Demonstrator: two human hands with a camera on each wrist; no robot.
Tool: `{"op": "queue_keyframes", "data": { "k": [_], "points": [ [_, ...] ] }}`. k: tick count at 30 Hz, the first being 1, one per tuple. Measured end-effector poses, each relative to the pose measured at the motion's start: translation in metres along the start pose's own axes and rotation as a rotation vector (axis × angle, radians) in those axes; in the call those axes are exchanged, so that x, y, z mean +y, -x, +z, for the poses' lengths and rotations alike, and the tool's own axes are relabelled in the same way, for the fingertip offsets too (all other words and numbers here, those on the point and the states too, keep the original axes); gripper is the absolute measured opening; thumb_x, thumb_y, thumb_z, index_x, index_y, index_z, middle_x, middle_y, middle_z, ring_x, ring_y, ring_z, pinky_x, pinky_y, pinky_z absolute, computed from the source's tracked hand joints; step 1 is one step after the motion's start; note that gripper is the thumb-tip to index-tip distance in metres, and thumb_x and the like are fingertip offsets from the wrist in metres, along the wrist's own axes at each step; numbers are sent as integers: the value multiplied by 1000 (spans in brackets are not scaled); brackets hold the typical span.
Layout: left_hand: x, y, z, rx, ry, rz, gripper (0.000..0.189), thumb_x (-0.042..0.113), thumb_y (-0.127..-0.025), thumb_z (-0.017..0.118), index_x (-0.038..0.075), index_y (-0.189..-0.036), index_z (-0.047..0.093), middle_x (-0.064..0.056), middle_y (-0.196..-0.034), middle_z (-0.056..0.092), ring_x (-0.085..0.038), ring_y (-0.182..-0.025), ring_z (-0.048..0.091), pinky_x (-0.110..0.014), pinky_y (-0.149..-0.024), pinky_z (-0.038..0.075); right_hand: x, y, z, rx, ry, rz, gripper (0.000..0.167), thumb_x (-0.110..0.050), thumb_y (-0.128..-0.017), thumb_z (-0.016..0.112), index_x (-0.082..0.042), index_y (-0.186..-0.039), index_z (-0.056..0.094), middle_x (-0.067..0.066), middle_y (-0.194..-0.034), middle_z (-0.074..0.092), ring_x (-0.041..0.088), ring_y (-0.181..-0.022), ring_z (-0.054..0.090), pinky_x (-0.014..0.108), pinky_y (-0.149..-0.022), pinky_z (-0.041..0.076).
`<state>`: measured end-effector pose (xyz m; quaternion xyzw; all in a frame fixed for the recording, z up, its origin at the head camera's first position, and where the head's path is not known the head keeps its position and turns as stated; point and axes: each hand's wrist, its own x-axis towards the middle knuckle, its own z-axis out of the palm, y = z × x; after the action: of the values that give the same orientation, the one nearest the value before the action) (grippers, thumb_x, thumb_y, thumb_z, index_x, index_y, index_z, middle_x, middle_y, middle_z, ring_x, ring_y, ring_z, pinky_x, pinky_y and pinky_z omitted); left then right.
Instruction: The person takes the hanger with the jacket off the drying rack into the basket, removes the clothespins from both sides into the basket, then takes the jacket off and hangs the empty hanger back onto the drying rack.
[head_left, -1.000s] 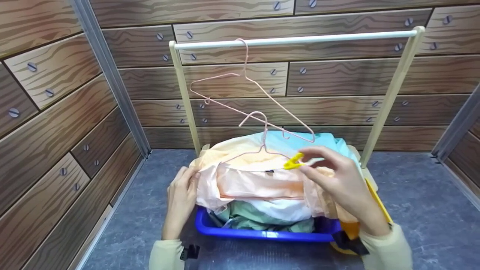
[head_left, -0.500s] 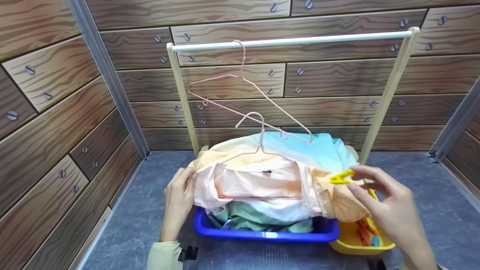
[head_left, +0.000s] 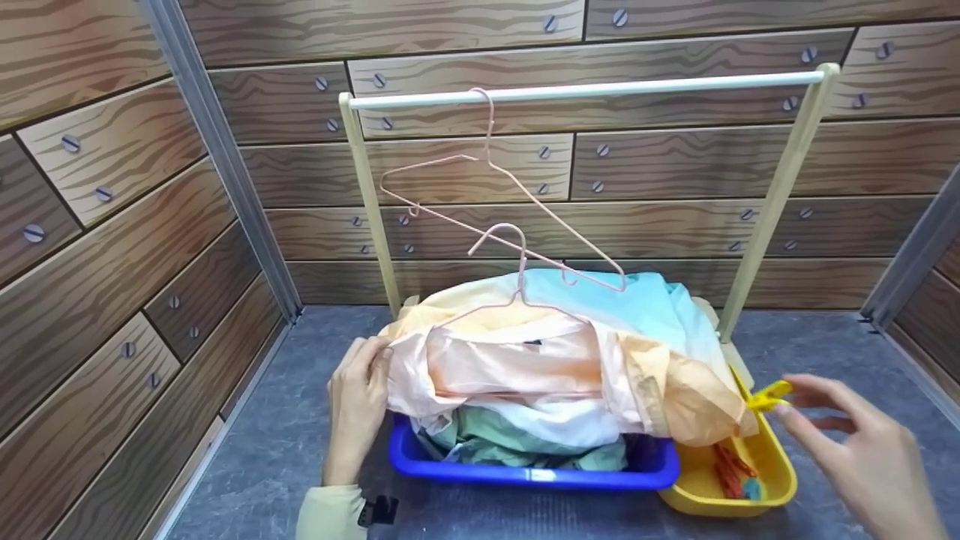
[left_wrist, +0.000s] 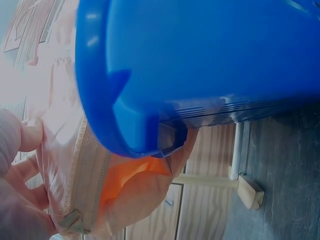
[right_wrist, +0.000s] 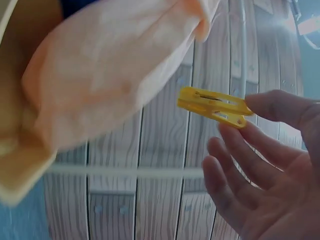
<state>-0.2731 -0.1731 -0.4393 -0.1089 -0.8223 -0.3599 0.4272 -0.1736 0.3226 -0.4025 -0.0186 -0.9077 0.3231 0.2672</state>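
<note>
A peach garment (head_left: 517, 367) lies over the blue basket (head_left: 536, 477), with a pink hanger (head_left: 520, 281) inside its neckline. My left hand (head_left: 358, 405) grips the garment's left shoulder edge; in the left wrist view the fingers (left_wrist: 31, 137) pinch its cloth. Out to the right, my right hand (head_left: 862, 442) pinches a yellow clothespin (head_left: 769, 395) between thumb and fingertips. The right wrist view has this clothespin (right_wrist: 212, 106) apart from the peach cloth (right_wrist: 110, 75). Beneath the garment's right sleeve stands a yellow bin (head_left: 776, 472) with red and teal clothespins (head_left: 733, 472) in it.
Behind the basket rises a rack with a white rail (head_left: 585, 91) and wooden posts (head_left: 780, 202). A second pink hanger (head_left: 555, 214) hangs from the rail. Green and white cloth (head_left: 517, 439) fills the basket, and yellow and turquoise cloth (head_left: 622, 304) is heaped behind.
My right hand has moved right and down with the yellow clothespin, from beside the hanger to over the yellow bin's right edge. My left hand has kept its grip on the garment.
</note>
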Motion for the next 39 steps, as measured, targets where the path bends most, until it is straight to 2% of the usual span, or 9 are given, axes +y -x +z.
{"op": "queue_keyframes", "data": {
  "k": [7, 12, 16, 19, 23, 27, 30, 33, 39],
  "points": [
    [-1, 0, 0, 9, 7, -13, 8, 15, -97, 63, 12, -97, 70, 2, -80, 55, -14, -67, 48, -37, -60, 42, 39, -11, 2, -300, 83, 69, 41, -31, -93, 70, 2, -118, 64, 18, -104, 67, 30, -88, 64, 44, -71, 55],
    [0, 3, 1, 12, 13, -28, 8, 14, -97, 63, 12, -97, 71, 2, -79, 55, -14, -67, 48, -37, -60, 41, 54, -17, 4, -444, 93, 112, 42, -28, -91, 72, 3, -118, 64, 19, -106, 67, 36, -91, 63, 52, -74, 53],
    [1, 4, 2, 15, 10, -25, 8, 14, -97, 63, 13, -97, 71, 3, -79, 54, -14, -66, 47, -37, -59, 41, 56, -17, 5, -478, 92, 140, 45, -30, -91, 72, 4, -120, 62, 23, -109, 65, 38, -92, 64, 52, -74, 53],
    [2, 4, 2, 22, 3, -22, 8, 14, -97, 62, 13, -97, 71, 3, -78, 54, -14, -66, 47, -37, -59, 40, 51, -13, 7, -412, 92, 68, 48, -30, -89, 74, 3, -122, 62, 26, -117, 61, 38, -94, 63, 46, -73, 54],
    [2, 4, 1, 29, 4, -25, 8, 13, -97, 62, 13, -97, 71, 3, -80, 55, -14, -67, 48, -37, -60, 41, 27, -7, 22, -175, 12, -110, 43, -23, -86, 77, -3, -122, 65, 22, -129, 57, 37, -108, 56, 18, -80, 45],
    [2, 2, -1, 42, 5, -18, 9, 12, -97, 62, 12, -98, 71, 2, -79, 54, -14, -67, 47, -36, -59, 40, -17, -7, 45, 16, -134, -206, 39, -15, -85, 78, -5, -122, 67, 14, -133, 57, 36, -123, 46, 31, -101, 33],
    [4, 0, -2, 62, 7, -5, 9, 12, -97, 62, 12, -97, 71, 2, -78, 53, -14, -67, 46, -36, -59, 39, -50, -13, 66, 104, -207, -276, 43, -14, -84, 79, -4, -123, 66, 12, -133, 58, 35, -124, 45, 49, -105, 28],
    [5, 0, -1, 63, 14, 4, 9, 12, -97, 62, 12, -98, 71, 2, -79, 53, -14, -67, 46, -37, -59, 39, -74, -17, 85, 170, -205, -338, 48, -18, -82, 80, -3, -125, 64, 12, -131, 59, 34, -124, 47, 49, -106, 28],
    [8, 3, 6, 47, 31, 5, 9, 13, -97, 62, 13, -98, 71, 2, -78, 53, -13, -66, 46, -36, -59, 40, -98, -18, 113, 192, -116, -271, 65, -31, -78, 82, -6, -133, 59, 14, -138, 54, 38, -134, 37, 59, -109, 18]
  ]
}}
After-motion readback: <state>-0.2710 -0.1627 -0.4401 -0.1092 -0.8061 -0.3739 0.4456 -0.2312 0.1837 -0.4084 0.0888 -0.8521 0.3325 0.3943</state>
